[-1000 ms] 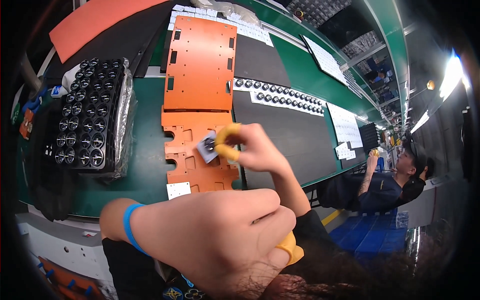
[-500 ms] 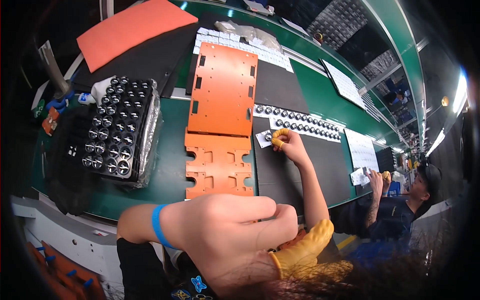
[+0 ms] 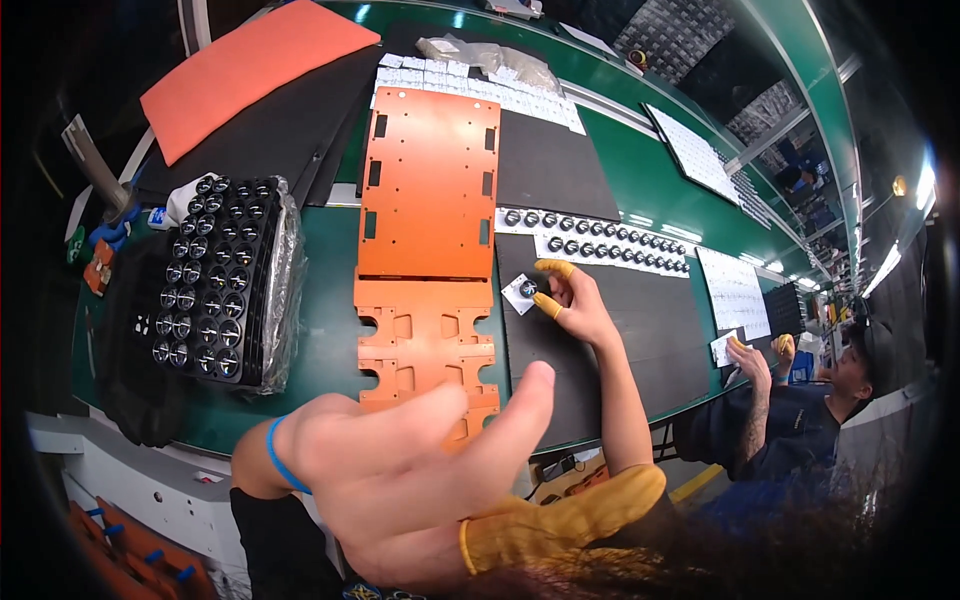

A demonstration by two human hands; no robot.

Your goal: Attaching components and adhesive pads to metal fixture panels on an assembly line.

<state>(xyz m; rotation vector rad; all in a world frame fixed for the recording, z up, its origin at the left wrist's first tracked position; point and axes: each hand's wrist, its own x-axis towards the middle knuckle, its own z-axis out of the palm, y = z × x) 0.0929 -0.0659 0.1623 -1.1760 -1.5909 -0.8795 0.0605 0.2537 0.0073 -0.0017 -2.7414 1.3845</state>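
Right grip (image 3: 585,312): poised above the black mat (image 3: 650,320), thumb and forefinger apart in yellow finger covers (image 3: 547,305), clamped on nothing visible. White board (image 3: 516,298) with dark round lens (image 3: 529,288): lies on the mat at nine o'clock from the right grip, tilted to a diamond, lens by the gap between the fingertips. Thumb tip right at the lens edge; contact, cannot tell.

Left grip (image 3: 400,490): hangs near the camera toward six o'clock, fingers and yellow-covered thumb apart, nothing visible between. Wears a blue wristband (image 3: 285,455).

Green desk (image 3: 325,250): bears an orange panel (image 3: 430,190) at eleven o'clock from the right grip, cut-out orange plate (image 3: 425,325) at nine. Farther out at nine, black tray (image 3: 265,300) of lenses, beside crinkled clear wrap (image 3: 287,300). At one o'clock, two rows of lenses (image 3: 601,251) on white strips. Salmon sheet (image 3: 255,75) far off at ten.

Room: at four o'clock, person in dark clothing (image 3: 790,430), hands over white pieces. Bright lamp (image 3: 925,185) at two.
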